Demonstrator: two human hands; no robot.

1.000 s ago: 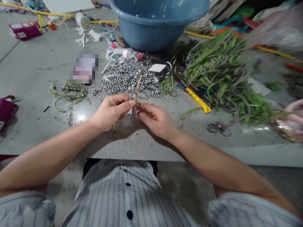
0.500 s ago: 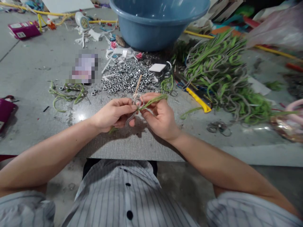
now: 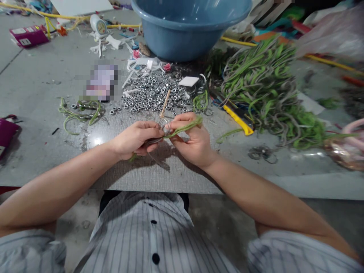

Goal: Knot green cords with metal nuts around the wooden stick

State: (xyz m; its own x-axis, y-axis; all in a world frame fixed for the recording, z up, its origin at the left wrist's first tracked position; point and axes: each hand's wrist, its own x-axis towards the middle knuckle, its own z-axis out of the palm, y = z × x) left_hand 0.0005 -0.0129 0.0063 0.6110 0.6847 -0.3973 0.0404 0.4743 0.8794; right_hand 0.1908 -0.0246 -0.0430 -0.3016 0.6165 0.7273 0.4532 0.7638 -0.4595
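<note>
Both hands meet over a grey textured board (image 3: 159, 174) at the table's near edge. My left hand (image 3: 135, 138) is closed in a pinch on a small metal key ring (image 3: 164, 124). My right hand (image 3: 192, 142) is closed on a green and grey strap (image 3: 184, 127) that passes through the ring; its far end sticks up to the right and its other end hangs below my left hand. Just beyond the hands lies a heap of several silver nuts (image 3: 155, 94) with a wooden stick (image 3: 165, 98) resting on it.
A blue basin (image 3: 190, 26) stands at the back. A big tangle of green and grey straps (image 3: 270, 91) fills the right side, with a yellow utility knife (image 3: 237, 119) beside it. Finished strap pieces (image 3: 81, 112) lie left. Loose rings (image 3: 263, 153) lie right.
My right hand has turned palm inward and risen, drawing the green strap up and to the right through the ring. My left hand has kept its pinch on the ring.
</note>
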